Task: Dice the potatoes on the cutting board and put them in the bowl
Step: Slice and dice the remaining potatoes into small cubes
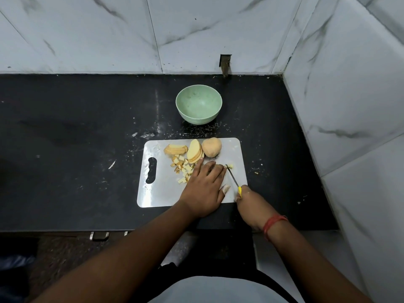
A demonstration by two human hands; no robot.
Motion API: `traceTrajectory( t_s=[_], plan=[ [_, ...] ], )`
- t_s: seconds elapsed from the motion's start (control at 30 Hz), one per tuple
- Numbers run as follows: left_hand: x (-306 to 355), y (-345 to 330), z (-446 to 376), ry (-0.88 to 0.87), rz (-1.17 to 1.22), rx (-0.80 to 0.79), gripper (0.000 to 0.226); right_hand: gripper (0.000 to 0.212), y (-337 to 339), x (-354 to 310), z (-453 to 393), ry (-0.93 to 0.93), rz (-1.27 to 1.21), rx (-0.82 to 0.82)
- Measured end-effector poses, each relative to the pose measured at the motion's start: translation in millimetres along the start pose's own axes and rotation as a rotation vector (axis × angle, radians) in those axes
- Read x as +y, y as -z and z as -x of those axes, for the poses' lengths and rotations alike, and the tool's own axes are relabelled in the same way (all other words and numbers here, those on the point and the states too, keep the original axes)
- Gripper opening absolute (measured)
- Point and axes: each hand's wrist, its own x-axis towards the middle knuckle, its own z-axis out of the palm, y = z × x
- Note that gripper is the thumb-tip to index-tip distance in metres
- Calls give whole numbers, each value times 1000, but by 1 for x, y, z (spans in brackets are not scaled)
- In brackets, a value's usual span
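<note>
On board: left hand [202, 186] lies flat, fingers straight, over potato strips.
Right hand [246, 196]: grips knife [232, 176].
Risk: blade near fingertips; slip could cut.

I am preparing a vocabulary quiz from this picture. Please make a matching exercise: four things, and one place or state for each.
Things:
1. pale green round bowl
2. whole unpeeled brown potato
3. small diced potato cubes
4. yellow-handled thin knife

States:
A. held by the right hand
B. uncut, at the board's far edge
C. empty, beyond the board
D. scattered beside the left hand

Pairs: 1-C, 2-B, 3-D, 4-A
</note>
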Motion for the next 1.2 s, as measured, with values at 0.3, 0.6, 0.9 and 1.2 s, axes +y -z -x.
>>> traceTrajectory(
  t_s=[0.3, 0.6, 0.9, 1.2],
  plan=[
    [-1, 1, 3, 12, 13, 60, 58, 8, 1, 7, 12, 23, -104, 40],
    [-1, 2, 3, 58, 4, 14, 59, 6, 2, -2, 5, 28, -46, 36],
    [-1, 1, 1, 74, -12, 8, 59, 5, 2, -9, -4, 3, 36, -18],
    [0, 2, 1, 77, -23, 4, 59, 20, 1, -7, -3, -5, 77, -23]
  ],
)
